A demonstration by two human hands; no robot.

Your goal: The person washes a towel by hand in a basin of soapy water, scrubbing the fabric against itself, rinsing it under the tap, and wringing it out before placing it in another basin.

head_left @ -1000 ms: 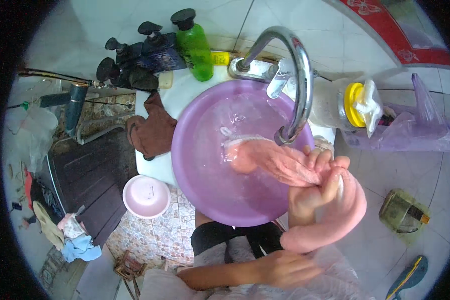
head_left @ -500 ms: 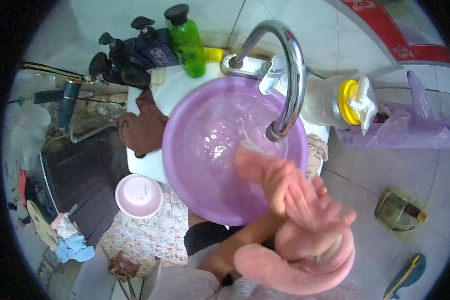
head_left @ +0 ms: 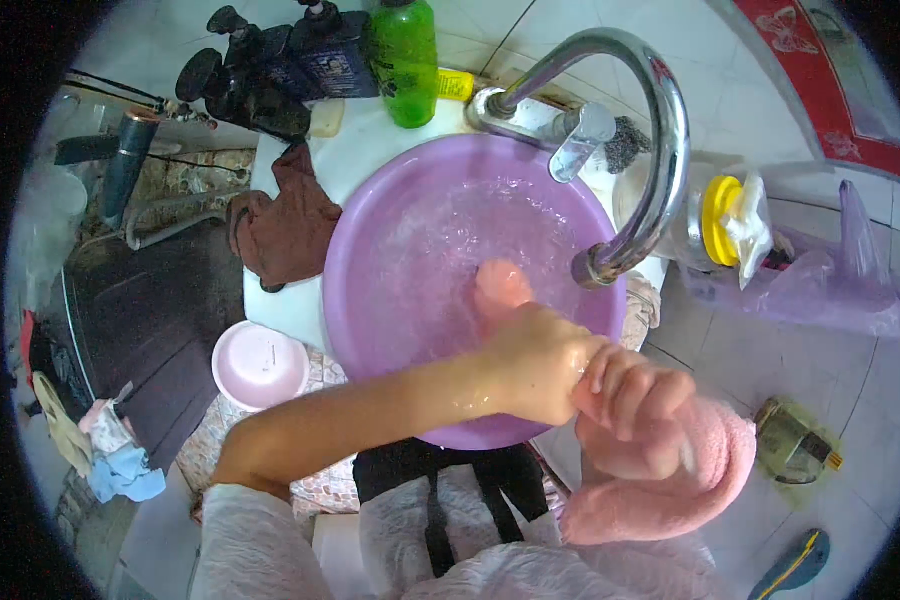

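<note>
Both my hands grip a pink towel (head_left: 720, 465), which is bunched between them over the right front rim of a large purple basin (head_left: 342, 330). My left hand (head_left: 540, 362) is closed round it, its forearm stretched in from the lower left. Against it on the right, my right hand (head_left: 642, 405) has curled fingers wrapped round the cloth. One end of the towel sticks out past my left hand above the rippled water in the basin; the thicker part loops down below my right hand. A curved chrome tap (head_left: 665, 150) arches over the basin's right side.
A green bottle (head_left: 406, 70) and dark pump bottles (head_left: 260, 100) line the back left of the counter. A brown cloth (head_left: 285, 225) lies left of the basin, with a small pink bowl (head_left: 260, 365) below. A yellow-lidded jar (head_left: 720, 220) stands right of the tap.
My left forearm has risen and swung across the front of the basin, its elbow now out to the left. Both hands and the towel have turned and shifted right; the view has also moved.
</note>
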